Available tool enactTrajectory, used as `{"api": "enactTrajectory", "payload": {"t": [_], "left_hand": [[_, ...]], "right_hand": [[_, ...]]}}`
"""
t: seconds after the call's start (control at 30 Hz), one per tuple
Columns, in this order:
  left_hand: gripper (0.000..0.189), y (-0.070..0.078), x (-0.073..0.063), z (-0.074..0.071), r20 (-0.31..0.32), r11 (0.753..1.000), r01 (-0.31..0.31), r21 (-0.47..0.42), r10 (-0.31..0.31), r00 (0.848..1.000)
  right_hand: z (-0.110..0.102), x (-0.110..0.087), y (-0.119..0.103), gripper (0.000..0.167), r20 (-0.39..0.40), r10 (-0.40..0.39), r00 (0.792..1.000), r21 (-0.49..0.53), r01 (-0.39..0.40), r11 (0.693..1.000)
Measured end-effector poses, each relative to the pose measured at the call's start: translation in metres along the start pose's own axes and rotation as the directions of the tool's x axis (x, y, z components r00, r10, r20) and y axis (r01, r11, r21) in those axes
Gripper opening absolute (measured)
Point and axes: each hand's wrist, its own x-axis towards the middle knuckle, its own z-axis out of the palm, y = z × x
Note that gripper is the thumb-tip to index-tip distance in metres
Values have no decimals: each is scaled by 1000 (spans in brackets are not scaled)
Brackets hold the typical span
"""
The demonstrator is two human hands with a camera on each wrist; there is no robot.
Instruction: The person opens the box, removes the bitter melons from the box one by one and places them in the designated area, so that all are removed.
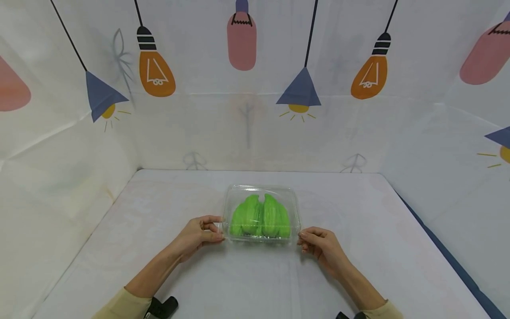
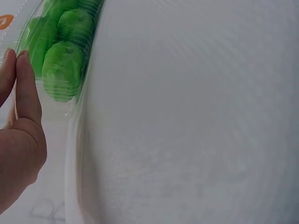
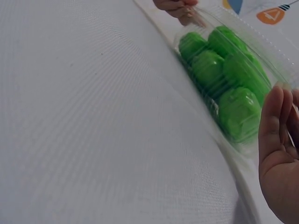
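Pinching the left edge of a clear plastic container (image 1: 239,195) close to its near corner, held the left grip (image 1: 199,237) narrow, with thumb nearer than fingers. Held the right grip (image 1: 322,248) narrow too, with fingertips drawn together on the container's right edge, beside the near corner. Had the container between both, midway across the table (image 1: 255,279) and toward its far part, but could not make out the contact beneath its base. Saw bright green pieces (image 1: 271,217) packed side by side inside, glossy and ridged, with pointed tips toward the far side and rounded ends toward the near side. Wore pale yellow sleeves (image 1: 121,305), with a black device (image 1: 165,308) by the left wrist and another partly visible by the right. Had the white table reaching back to a pale cloth wall (image 1: 255,155), printed with orange bulbs (image 1: 156,77), blue lampshades (image 1: 102,91) and pink lamps (image 1: 241,44). Saw faint grey plant outlines (image 1: 353,163) low on the cloth. Noted a dark blue strip (image 1: 442,250) along the table's right side.
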Motion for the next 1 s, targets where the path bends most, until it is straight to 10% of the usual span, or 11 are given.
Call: {"api": "enactTrajectory", "payload": {"t": [1.0], "left_hand": [[26,-1,-3,1,3,1000,21,-15,-21,1000]], "right_hand": [[-1,0,3,20,17,-2,1000,62,1,998]]}}
